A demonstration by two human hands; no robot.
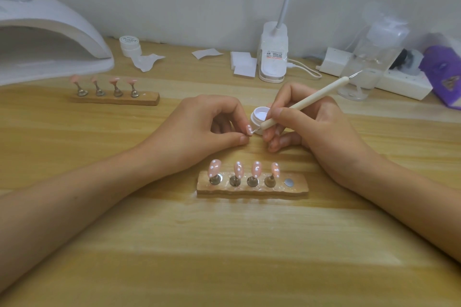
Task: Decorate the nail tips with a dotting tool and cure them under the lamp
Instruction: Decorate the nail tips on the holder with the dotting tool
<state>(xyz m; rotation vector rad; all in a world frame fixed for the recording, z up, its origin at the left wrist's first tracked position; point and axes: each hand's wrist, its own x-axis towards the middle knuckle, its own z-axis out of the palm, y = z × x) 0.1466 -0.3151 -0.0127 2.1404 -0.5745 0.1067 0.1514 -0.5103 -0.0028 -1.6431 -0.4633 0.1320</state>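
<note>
My left hand (209,127) pinches a small pink nail tip (249,129) between thumb and forefinger above the table. My right hand (306,122) grips a white dotting tool (306,102) like a pen, its metal point touching that tip. An open white pot of gel (258,117) stands just behind the two hands. In front of them a wooden holder (252,188) carries several pink nail tips with white dots (249,169) on metal stands; its rightmost magnet spot (289,182) is bare.
A white curing lamp (50,40) stands at the far left. A second wooden holder (117,97) with plain pink tips lies before it. At the back are a closed pot (129,45), paper wipes (243,63), a desk lamp base (273,55), a clear pump bottle (371,57) and a power strip (399,80).
</note>
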